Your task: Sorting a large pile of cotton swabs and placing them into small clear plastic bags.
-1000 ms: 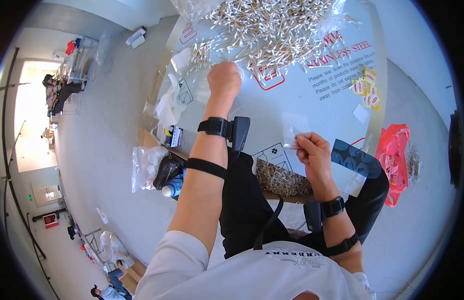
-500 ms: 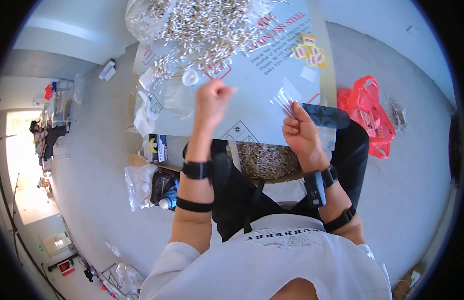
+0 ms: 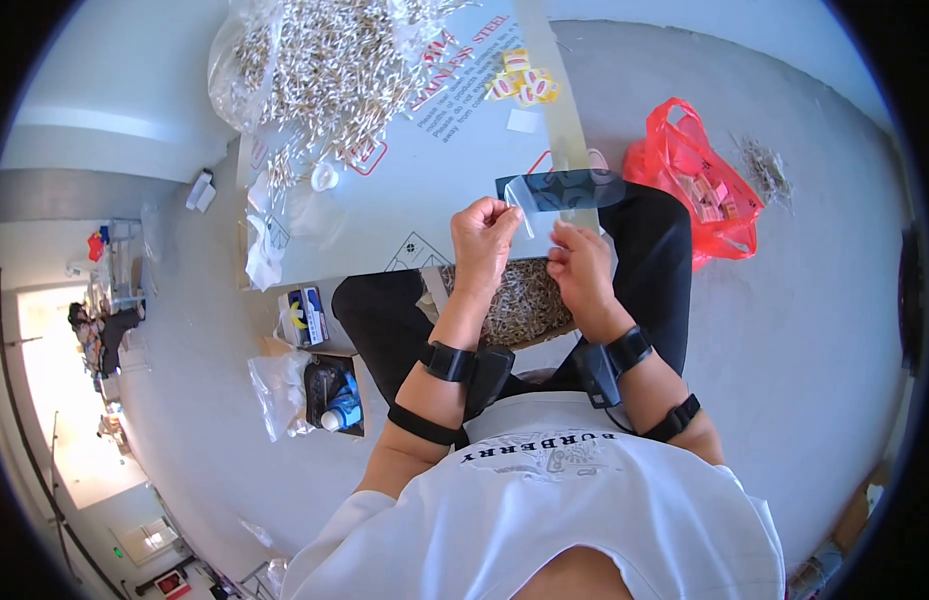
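My left hand (image 3: 482, 240) pinches a small clear plastic bag (image 3: 521, 196) between thumb and fingertips, over the near edge of the table. Whether any sticks are inside is hard to make out. Just right of the bag is my right hand (image 3: 584, 272), its fingers loosely bent and apart, slightly blurred, with nothing visible in them. Below both hands, a box (image 3: 436, 287) filled with cotton swabs (image 3: 524, 300) sits between my legs. A large heap of cotton swabs (image 3: 334, 70) spills from a clear bag (image 3: 224, 85) at the table's far left.
Small yellow-and-white packets (image 3: 524, 80) lie at the table's far right, near a white square (image 3: 522, 121). A round white lid-like piece (image 3: 324, 177) rests beside the heap. A dark translucent sheet (image 3: 574, 188) juts over my right thigh. A red plastic bag (image 3: 699, 190) stands on the floor.
The clear bag has passed from my right hand to my left, which moved right and nearer to me. The view has shifted, so the table sits farther left.
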Demonstrator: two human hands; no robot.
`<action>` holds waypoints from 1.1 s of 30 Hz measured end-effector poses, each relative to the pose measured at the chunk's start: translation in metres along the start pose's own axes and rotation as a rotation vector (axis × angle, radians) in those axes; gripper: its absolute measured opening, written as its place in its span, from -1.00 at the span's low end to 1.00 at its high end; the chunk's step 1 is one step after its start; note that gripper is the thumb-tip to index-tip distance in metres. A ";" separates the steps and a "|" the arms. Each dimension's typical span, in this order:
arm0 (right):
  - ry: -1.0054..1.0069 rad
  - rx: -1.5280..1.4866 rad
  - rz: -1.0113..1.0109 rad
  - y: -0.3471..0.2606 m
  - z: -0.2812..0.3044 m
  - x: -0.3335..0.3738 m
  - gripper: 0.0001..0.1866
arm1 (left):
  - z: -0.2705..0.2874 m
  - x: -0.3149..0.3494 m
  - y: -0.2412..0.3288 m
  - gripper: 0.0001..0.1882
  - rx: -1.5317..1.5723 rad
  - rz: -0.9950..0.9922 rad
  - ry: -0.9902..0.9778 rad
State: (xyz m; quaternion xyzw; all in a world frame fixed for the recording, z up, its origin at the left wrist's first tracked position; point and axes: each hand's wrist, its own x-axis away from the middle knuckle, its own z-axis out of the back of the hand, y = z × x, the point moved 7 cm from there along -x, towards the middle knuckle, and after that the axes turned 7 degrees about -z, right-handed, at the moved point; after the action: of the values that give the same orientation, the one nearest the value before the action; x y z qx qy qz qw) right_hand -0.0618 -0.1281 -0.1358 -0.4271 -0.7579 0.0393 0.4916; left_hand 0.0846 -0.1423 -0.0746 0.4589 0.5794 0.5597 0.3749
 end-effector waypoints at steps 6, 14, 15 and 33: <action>-0.196 0.504 0.461 -0.055 -0.013 0.026 -0.85 | -0.044 0.005 0.006 -0.85 -0.277 -0.094 -0.147; -0.194 0.688 0.578 -0.074 0.016 0.003 -0.85 | -0.074 0.004 -0.015 -0.87 -0.332 -0.059 -0.340; -0.191 0.684 0.570 -0.073 0.017 0.002 -0.85 | -0.074 0.004 -0.021 -0.86 -0.268 0.040 -0.356; 0.167 0.017 0.140 -0.081 0.093 -0.029 -0.77 | -0.148 -0.071 -0.031 -0.92 -0.495 -0.376 -0.375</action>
State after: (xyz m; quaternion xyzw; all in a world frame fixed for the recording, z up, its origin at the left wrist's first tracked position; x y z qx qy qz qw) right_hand -0.1794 -0.1656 -0.1656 -0.4767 -0.6822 0.0444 0.5526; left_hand -0.0382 -0.2534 -0.0969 0.3346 0.4218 0.5105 0.6705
